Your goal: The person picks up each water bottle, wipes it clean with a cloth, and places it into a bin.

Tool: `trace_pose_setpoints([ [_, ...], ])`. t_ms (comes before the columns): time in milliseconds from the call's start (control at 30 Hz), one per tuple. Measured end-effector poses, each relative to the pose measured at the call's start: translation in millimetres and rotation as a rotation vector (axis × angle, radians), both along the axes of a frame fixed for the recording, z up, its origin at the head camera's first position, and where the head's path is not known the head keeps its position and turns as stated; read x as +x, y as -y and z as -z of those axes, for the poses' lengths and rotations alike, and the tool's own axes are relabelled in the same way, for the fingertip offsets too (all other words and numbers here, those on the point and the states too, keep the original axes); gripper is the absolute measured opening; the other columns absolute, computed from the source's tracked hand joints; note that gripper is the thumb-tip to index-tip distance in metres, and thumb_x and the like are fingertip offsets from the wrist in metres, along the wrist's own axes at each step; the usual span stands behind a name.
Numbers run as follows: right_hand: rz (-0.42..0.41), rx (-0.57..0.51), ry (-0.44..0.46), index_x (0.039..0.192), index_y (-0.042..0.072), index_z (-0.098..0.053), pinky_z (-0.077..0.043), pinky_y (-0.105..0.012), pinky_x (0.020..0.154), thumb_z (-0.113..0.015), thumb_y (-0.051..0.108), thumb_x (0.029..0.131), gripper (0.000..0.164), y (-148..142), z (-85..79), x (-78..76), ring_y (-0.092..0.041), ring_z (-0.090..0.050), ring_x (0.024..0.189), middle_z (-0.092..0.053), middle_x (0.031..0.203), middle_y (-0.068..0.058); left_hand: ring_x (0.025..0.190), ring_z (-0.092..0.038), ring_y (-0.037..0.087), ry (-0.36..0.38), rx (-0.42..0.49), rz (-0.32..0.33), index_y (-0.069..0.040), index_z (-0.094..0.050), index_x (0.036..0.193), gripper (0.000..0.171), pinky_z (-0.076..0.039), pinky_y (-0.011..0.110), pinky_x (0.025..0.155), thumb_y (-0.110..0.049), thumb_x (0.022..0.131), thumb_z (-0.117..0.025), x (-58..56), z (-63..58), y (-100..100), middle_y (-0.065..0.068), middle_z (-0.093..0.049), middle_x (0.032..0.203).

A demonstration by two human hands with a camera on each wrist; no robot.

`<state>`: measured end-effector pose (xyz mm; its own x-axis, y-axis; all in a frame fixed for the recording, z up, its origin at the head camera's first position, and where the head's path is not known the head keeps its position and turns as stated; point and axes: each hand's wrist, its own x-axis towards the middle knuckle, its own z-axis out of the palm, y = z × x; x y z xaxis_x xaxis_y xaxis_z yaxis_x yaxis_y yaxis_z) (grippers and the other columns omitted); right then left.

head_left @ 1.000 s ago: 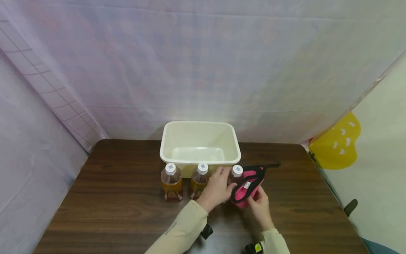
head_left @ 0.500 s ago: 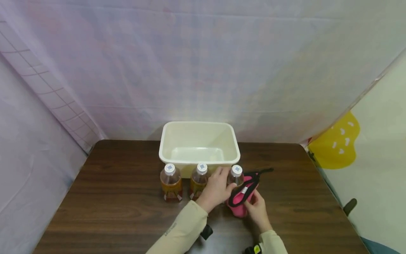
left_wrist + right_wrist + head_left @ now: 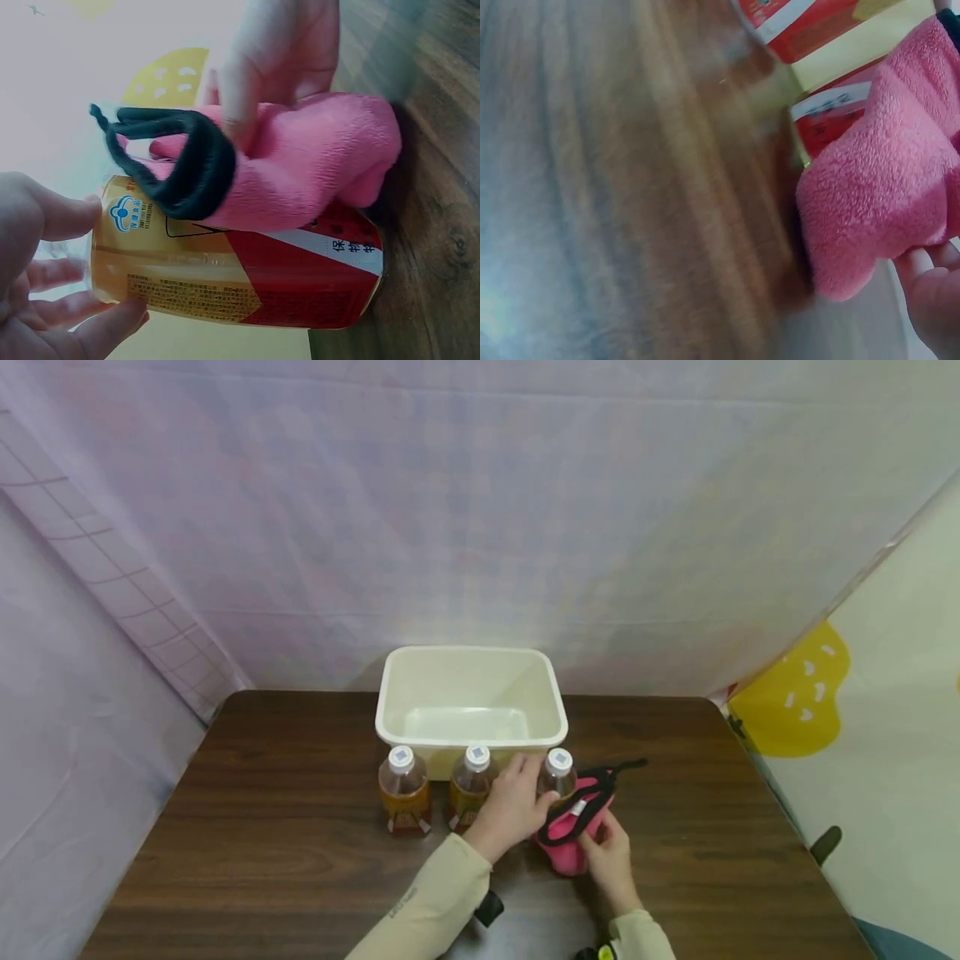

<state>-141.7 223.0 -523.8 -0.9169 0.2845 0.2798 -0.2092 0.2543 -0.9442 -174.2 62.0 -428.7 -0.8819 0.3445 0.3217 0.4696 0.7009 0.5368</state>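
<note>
1. The bottle (image 3: pixel 557 783) stands upright on the table (image 3: pixel 262 827), a little right of center and low in the head view, its white cap upward.
2. The person's left hand (image 3: pixel 510 806) has it near the shoulder: in the left wrist view the thumb is at the upper edge of the label and the fingers curve round the other side, a hold about as wide as the bottle.
3. In that same view the bottle's long axis runs across the frame, neck end to the left, base to the right by the wood.
4. The pink cloth (image 3: pixel 570 856) with black trim is pinched in the right hand (image 3: pixel 609 860), thumb on one face; the grip is narrow, and the soft rounded end sags beyond it.
5. From here I see the cloth at the bottle's right side in the head view, overlapping its label; how much of it touches, I can't tell.
6. The cloth's length slants in the head view, black cord toward the upper right, pink end toward the lower left. In the right wrist view the pink end hangs toward the lower center right, black trim at the upper right edge.
7. The middle bottle (image 3: pixel 469 789) and far-left bottle (image 3: pixel 405 793) stand in the same row, before the white bin (image 3: pixel 471 677).
</note>
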Motion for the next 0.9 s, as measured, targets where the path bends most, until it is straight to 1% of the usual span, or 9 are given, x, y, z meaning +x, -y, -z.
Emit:
trace_pose_setpoints([
  [67,0.009,-0.026,-0.044,0.091,0.000,-0.062,-0.043,-0.008,0.063,-0.056,-0.022,0.070,0.031,1,-4.5,0.4,0.004,-0.055,0.071,-0.058,0.076,0.022,0.090,-0.059,0.025,0.001,0.011,-0.002,-0.004,-0.051,0.119,0.046,-0.050,0.034,0.078,-0.023,0.080,-0.068,0.5,0.3,0,0.010,-0.055,0.104],
  [167,0.009,-0.051,-0.128,0.088,0.023,-0.061,-0.042,-0.007,0.062,-0.053,-0.023,0.069,0.050,4,-12.1,1.7,0.007,-0.054,0.070,-0.059,0.075,0.019,0.089,-0.059,0.025,-0.007,0.033,-0.004,-0.004,-0.051,0.118,0.045,-0.050,0.034,0.079,-0.022,0.080,-0.068,1.6,0.2,0,0.010,-0.055,0.104],
  [233,0.010,-0.063,-0.169,0.090,0.030,-0.059,-0.042,-0.006,0.062,-0.052,-0.024,0.069,0.059,4,-17.3,3.1,0.008,-0.053,0.070,-0.059,0.075,0.019,0.090,-0.059,0.025,-0.025,0.041,-0.002,-0.003,-0.052,0.118,0.045,-0.050,0.033,0.079,-0.021,0.079,-0.069,2.3,-0.2,0,0.010,-0.056,0.103],
  [333,0.018,-0.071,-0.204,0.090,0.031,-0.058,-0.041,-0.006,0.062,-0.050,-0.025,0.069,0.060,3,-21.6,5.5,0.009,-0.052,0.071,-0.057,0.076,0.022,0.091,-0.059,0.024,-0.045,0.047,0.003,-0.002,-0.052,0.117,0.045,-0.049,0.032,0.081,-0.019,0.079,-0.069,2.8,-0.5,0,0.011,-0.056,0.104],
  [400,0.020,-0.109,-0.204,0.088,0.030,-0.059,-0.040,-0.006,0.062,-0.049,-0.026,0.069,0.060,1,-21.6,7.4,0.008,-0.052,0.070,-0.057,0.075,0.021,0.093,-0.059,0.025,-0.040,0.049,0.003,-0.001,-0.052,0.118,0.046,-0.049,0.032,0.082,-0.019,0.079,-0.068,2.8,-0.6,-1,0.011,-0.056,0.104],
  [567,0.036,-0.188,-0.203,0.085,0.026,-0.059,-0.040,-0.006,0.060,-0.046,-0.028,0.070,0.057,-6,-20.0,13.4,0.007,-0.052,0.068,-0.058,0.073,0.018,0.098,-0.057,0.026,0.037,0.048,-0.005,-0.002,-0.050,0.120,0.046,-0.047,0.034,0.086,-0.019,0.081,-0.065,1.5,-2.3,-3,0.011,-0.055,0.107],
  [700,0.082,-0.133,-0.179,0.078,0.027,-0.056,-0.038,-0.007,0.055,-0.050,-0.025,0.070,0.053,-13,-24.1,21.0,0.007,-0.048,0.063,-0.052,0.067,0.018,0.100,-0.055,0.026,0.070,0.063,-0.005,-0.001,-0.050,0.120,0.044,-0.046,0.034,0.088,-0.016,0.080,-0.063,1.9,-3.0,-4,0.011,-0.053,0.108],
  [800,0.104,-0.116,-0.157,0.075,0.026,-0.055,-0.037,-0.008,0.054,-0.050,-0.025,0.069,0.051,-19,-27.1,26.6,0.005,-0.046,0.060,-0.050,0.065,0.017,0.099,-0.055,0.027,0.055,0.085,-0.008,-0.001,-0.050,0.118,0.044,-0.046,0.034,0.087,-0.015,0.078,-0.062,3.0,-1.7,-5,0.012,-0.053,0.107],
  [900,0.122,-0.100,-0.145,0.075,0.027,-0.055,-0.037,-0.009,0.052,-0.050,-0.025,0.069,0.052,-24,-28.3,30.4,0.005,-0.045,0.058,-0.049,0.064,0.017,0.097,-0.054,0.027,0.045,0.111,-0.016,-0.002,-0.051,0.117,0.045,-0.047,0.035,0.085,-0.020,0.078,-0.064,4.2,-0.1,-5,0.012,-0.052,0.107],
])
